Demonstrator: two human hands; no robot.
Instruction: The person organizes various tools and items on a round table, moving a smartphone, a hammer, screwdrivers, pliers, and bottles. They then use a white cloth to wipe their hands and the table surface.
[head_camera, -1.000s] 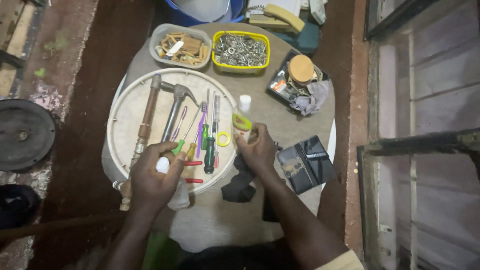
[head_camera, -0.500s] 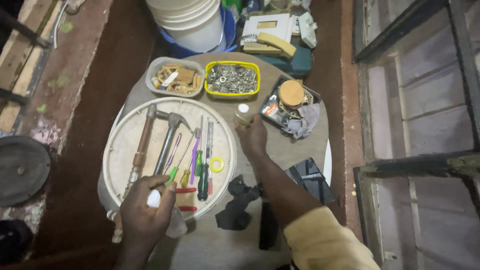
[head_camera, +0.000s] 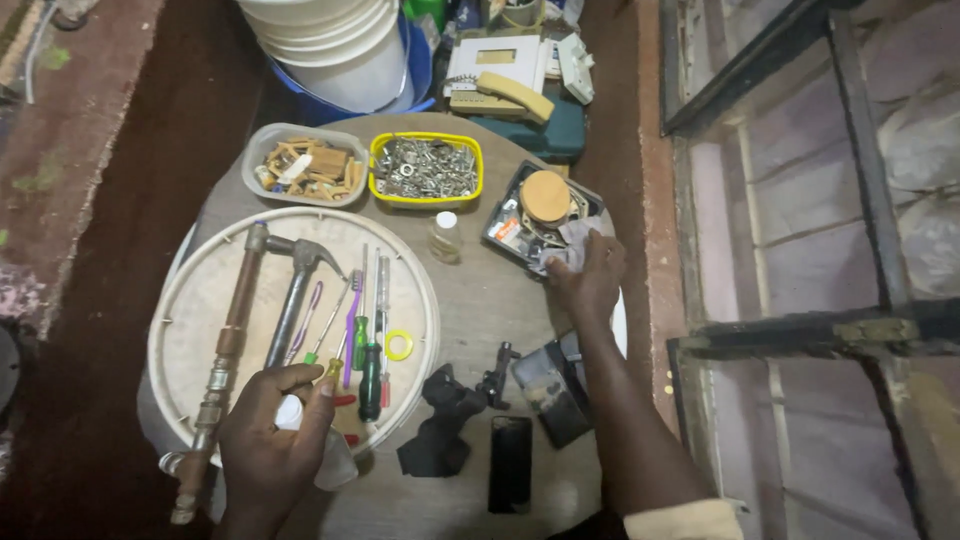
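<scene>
My left hand (head_camera: 270, 445) is at the near edge of the round white tray (head_camera: 180, 300) and is closed around a small white plastic bottle (head_camera: 335, 462). My right hand (head_camera: 592, 282) reaches to the far right, where its fingers curl onto a pale cloth (head_camera: 572, 243) in a black tray (head_camera: 500, 222). That tray also holds a round wooden lid (head_camera: 546, 196). A small clear bottle with a white cap (head_camera: 445, 236) stands alone on the table between the two trays.
The round tray holds a hammer (head_camera: 295, 290), a long pipe (head_camera: 230, 350), screwdrivers (head_camera: 368, 365) and a yellow ring (head_camera: 399, 345). Beyond are a yellow tub of screws (head_camera: 425, 168), a grey tub of wood bits (head_camera: 305, 165) and white buckets (head_camera: 335, 45). A dark phone (head_camera: 511, 463) and black parts (head_camera: 440, 420) lie near me.
My right hand left the small capped bottle standing on the table and moved right to the cloth in the black tray. My left hand stayed with its white bottle.
</scene>
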